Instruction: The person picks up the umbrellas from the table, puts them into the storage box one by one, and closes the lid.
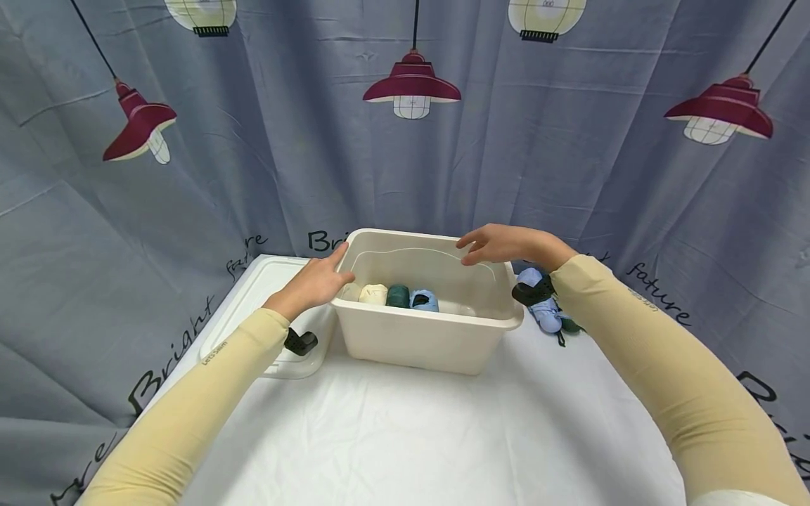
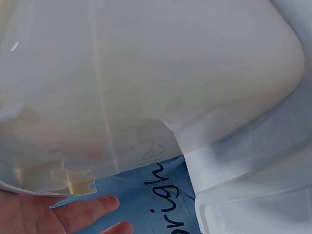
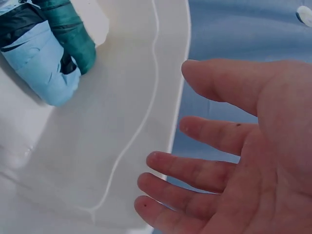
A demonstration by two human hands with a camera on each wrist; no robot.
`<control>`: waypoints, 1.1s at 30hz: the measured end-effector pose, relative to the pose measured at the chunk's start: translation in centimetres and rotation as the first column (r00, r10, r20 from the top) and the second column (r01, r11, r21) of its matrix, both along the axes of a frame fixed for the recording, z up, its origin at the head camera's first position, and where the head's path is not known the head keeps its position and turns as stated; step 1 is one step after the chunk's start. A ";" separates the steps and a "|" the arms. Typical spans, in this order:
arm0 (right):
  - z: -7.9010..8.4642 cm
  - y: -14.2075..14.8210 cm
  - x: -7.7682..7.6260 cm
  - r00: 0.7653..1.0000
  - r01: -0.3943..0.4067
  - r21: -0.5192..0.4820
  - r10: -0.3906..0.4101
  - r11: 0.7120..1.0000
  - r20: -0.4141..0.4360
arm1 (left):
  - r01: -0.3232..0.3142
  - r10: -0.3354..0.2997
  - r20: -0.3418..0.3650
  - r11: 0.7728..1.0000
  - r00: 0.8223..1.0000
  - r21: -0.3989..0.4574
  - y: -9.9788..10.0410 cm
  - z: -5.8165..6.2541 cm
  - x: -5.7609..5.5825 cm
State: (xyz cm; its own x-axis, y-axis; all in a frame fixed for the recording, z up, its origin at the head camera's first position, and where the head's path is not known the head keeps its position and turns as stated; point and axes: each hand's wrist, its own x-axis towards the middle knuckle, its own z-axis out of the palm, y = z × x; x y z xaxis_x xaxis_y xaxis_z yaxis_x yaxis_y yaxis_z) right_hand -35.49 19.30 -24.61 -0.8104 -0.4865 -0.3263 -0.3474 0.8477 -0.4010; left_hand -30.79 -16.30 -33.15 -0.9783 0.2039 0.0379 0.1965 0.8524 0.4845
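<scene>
A white plastic bin [image 1: 411, 341] stands on the table. Inside, toward its left end, lie a cream roll [image 1: 373, 294], a dark green roll [image 1: 398, 296] and a light blue roll with black parts [image 1: 424, 301], all of fabric. My left hand [image 1: 316, 282] is at the bin's left rim; in the left wrist view its straight fingers [image 2: 83, 212] show beside the rim. Over the right back part of the bin, my right hand [image 1: 500, 244] holds nothing, its fingers [image 3: 195, 170] spread and slightly bent.
A white lid [image 1: 278, 277] lies left of the bin. To the right, partly behind the right forearm, is a pile of light blue bundles [image 1: 544, 313] with a dark green one [image 1: 571, 325]. White cloth [image 1: 405, 436] covers the table, and a blue-grey curtain [image 1: 304, 140] hangs behind.
</scene>
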 end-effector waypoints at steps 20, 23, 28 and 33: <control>0.3 7.4 0.6 0.989 0.137 -0.129 -0.143 0.982 -0.038 | -0.004 0.004 0.008 1.000 1.000 -0.003 -0.1 0.0 -0.1; -0.2 8.5 0.3 0.985 0.162 -0.137 -0.168 0.977 -0.029 | -0.005 0.005 0.009 1.000 1.000 -0.003 -0.1 0.1 0.0; -1.3 10.2 -0.3 0.976 0.212 -0.147 -0.216 0.966 -0.009 | -0.005 0.005 0.009 1.000 1.000 -0.002 -0.1 0.1 0.0; -2.4 11.5 -0.9 0.967 0.253 -0.150 -0.254 0.956 0.010 | -0.007 0.007 0.011 1.000 1.000 -0.004 0.0 0.0 0.0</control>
